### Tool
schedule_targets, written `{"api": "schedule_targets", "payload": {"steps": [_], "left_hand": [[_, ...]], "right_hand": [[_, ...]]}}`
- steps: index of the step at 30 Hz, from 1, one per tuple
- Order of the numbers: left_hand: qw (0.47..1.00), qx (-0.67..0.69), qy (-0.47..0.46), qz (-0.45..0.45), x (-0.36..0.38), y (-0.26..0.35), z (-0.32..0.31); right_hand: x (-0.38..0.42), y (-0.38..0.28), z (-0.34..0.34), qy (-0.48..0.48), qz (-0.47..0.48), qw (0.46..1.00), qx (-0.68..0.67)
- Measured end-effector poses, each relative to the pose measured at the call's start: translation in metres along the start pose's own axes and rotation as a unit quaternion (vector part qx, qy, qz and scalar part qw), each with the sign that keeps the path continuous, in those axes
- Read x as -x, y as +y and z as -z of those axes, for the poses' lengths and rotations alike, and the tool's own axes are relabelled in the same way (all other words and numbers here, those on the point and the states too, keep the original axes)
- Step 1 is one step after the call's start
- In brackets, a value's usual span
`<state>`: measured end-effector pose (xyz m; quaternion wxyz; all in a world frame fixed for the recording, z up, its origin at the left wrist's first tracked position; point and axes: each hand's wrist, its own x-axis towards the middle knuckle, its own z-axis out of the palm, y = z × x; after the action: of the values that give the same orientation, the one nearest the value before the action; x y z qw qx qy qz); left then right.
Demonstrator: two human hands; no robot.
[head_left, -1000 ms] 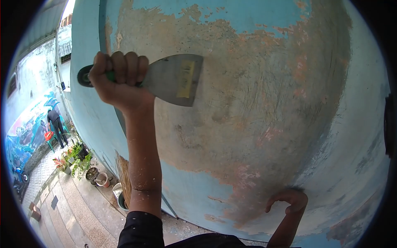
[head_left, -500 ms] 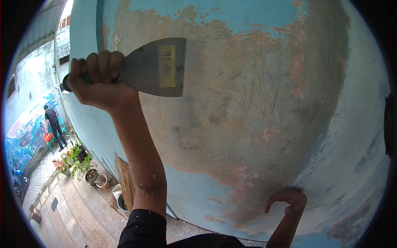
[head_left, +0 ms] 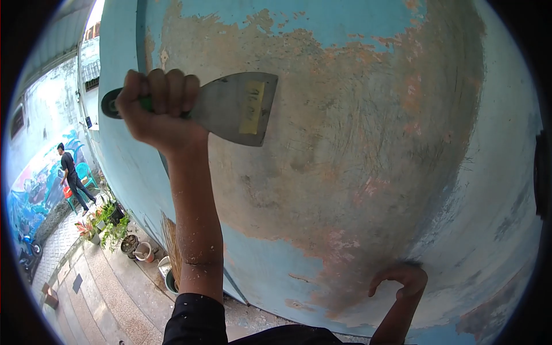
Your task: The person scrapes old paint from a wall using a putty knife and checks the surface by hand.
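My left hand (head_left: 164, 112) is wrapped around the dark green handle of a wide scraper (head_left: 230, 106). Its flat metal blade points right and carries a strip of yellow tape with handwriting. Behind the blade is a wall (head_left: 345, 144), where a large patch of blue paint is gone and rough grey-brown plaster shows. Low on the right, my right hand (head_left: 405, 278) rests against the wall with bent fingers, a gap showing between finger and thumb. Pale flecks dot my left forearm.
A straw broom (head_left: 171, 247) leans at the wall's foot beside a bucket (head_left: 171, 282). Potted plants (head_left: 112, 218) line the paved floor (head_left: 109, 287). Farther back, a person in dark clothes (head_left: 72, 175) stands near a green chair (head_left: 84, 172) and a painted mural (head_left: 34, 190).
My left hand and the scraper have moved right and slightly down across the wall. My right hand has stayed in place. The distant person has become more upright.
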<state>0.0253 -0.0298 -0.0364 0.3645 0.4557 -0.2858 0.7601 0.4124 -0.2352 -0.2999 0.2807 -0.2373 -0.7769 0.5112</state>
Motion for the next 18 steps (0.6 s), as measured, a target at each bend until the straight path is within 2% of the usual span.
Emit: {"api": "schedule_targets", "payload": {"steps": [1, 3, 4, 6, 7, 8, 10, 14, 15, 18], "left_hand": [[1.000, -0.001, -0.001, -0.003, -0.006, 0.008, 0.008], [0.980, 0.183, -0.072, 0.013, -0.018, 0.020, 0.026], [0.981, 0.182, -0.071, 0.014, -0.016, 0.012, 0.027], [0.998, 0.050, -0.026, 0.011, -0.005, -0.016, 0.019], [0.998, 0.035, 0.055, 0.025, 0.008, -0.019, -0.003], [0.998, 0.034, 0.056, 0.025, 0.009, -0.017, -0.003], [0.998, 0.049, -0.009, 0.029, 0.005, -0.012, -0.001], [0.997, 0.051, 0.035, -0.039, -0.012, -0.001, 0.006], [0.999, -0.017, 0.028, -0.031, -0.007, -0.012, 0.003], [0.999, -0.038, -0.018, 0.013, 0.000, -0.004, 0.000]], "right_hand": [[-0.001, 0.000, 0.001, -0.003, 0.001, 1.000, 0.002], [0.000, 0.001, 0.001, -0.004, -0.004, 1.000, 0.015], [0.000, 0.002, 0.001, -0.005, -0.004, 1.000, 0.013], [-0.001, 0.003, 0.002, -0.009, -0.003, 1.000, -0.001], [0.000, 0.003, 0.001, -0.010, -0.004, 1.000, -0.003], [0.001, 0.004, 0.001, -0.008, -0.004, 1.000, -0.005], [0.001, 0.002, 0.001, -0.005, -0.003, 1.000, -0.002], [0.000, -0.001, 0.001, -0.003, -0.005, 1.000, -0.009], [0.000, -0.001, 0.001, -0.005, -0.007, 1.000, -0.008], [-0.001, -0.002, -0.001, 0.003, -0.002, 1.000, -0.010]]}}
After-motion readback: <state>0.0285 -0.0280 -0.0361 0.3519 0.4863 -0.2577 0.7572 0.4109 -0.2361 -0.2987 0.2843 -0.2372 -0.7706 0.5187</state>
